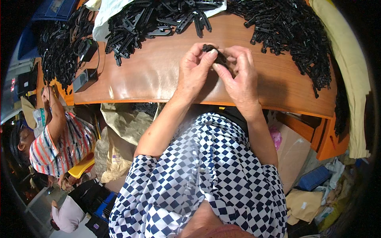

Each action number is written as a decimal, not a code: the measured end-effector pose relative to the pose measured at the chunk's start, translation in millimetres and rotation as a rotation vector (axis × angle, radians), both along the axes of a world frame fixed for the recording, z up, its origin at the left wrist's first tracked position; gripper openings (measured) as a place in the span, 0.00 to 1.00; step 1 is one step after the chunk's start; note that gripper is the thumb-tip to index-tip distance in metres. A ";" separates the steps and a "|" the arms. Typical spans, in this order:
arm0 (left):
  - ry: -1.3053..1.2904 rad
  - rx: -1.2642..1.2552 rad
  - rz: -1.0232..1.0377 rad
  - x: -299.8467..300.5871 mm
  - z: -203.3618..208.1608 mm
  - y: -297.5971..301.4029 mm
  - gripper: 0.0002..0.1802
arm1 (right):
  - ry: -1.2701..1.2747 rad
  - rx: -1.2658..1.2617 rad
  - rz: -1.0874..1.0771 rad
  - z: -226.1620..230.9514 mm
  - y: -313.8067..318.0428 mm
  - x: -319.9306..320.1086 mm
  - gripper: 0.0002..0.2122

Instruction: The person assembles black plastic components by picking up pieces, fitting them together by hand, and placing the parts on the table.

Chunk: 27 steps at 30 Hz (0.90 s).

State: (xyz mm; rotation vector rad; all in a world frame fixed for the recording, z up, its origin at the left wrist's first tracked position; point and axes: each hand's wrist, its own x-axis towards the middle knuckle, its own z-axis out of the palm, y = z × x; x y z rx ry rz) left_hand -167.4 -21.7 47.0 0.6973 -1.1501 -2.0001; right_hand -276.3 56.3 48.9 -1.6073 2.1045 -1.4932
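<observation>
Over the middle of the wooden table, my left hand (197,68) and my right hand (240,75) meet around a small black plastic part (216,53). Thumb and fingers of the left hand pinch its upper left end. My right thumb and bent fingers close on its other side, and they hide much of it. Beyond my hands lies a heap of long black plastic strips (158,18). Another pile of small black plastic parts (283,27) spreads over the table's right side.
The brown table (139,79) curves across in front of me. At its left stand a small grey box (85,80), a black corded device (88,49) and a further black heap (55,55). A co-worker in a striped shirt (59,142) sits left. Beige cloth (345,59) hangs along the right edge.
</observation>
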 end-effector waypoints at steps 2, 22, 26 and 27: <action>0.012 -0.014 -0.010 4.6 3.0 -1.0 0.10 | -0.368 0.152 0.014 -3.6 3.5 -3.8 0.15; -0.012 -0.087 -0.120 -9.5 28.8 -2.2 0.09 | -0.699 0.149 0.093 22.2 6.5 -6.4 0.12; 0.039 0.108 -0.031 -12.2 32.0 -16.8 0.06 | -0.214 0.281 0.270 26.4 10.0 -44.8 0.09; 0.069 0.196 -0.021 -12.2 31.2 -26.1 0.05 | 0.000 0.224 0.198 32.2 10.2 -60.1 0.09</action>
